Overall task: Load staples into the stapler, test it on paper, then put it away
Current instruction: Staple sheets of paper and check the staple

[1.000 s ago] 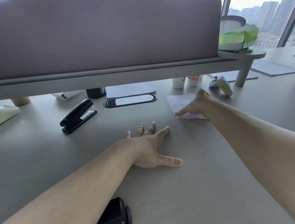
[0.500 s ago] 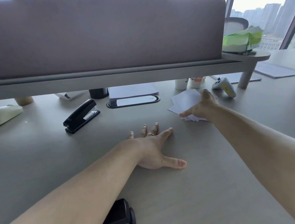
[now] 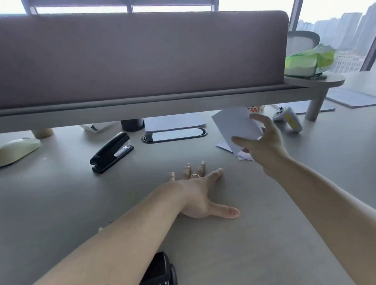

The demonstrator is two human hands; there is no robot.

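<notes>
Pinching paper sheet (image 3: pixel 236 125): right hand (image 3: pixel 265 147) | left hand (image 3: pixel 200 195) spread flat | cup (image 3: pixel 255 109) lettering illegible

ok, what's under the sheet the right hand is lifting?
More white paper lies on the desk beneath the lifted sheet. The right hand covers part of that pile, so its count is unclear.
</notes>
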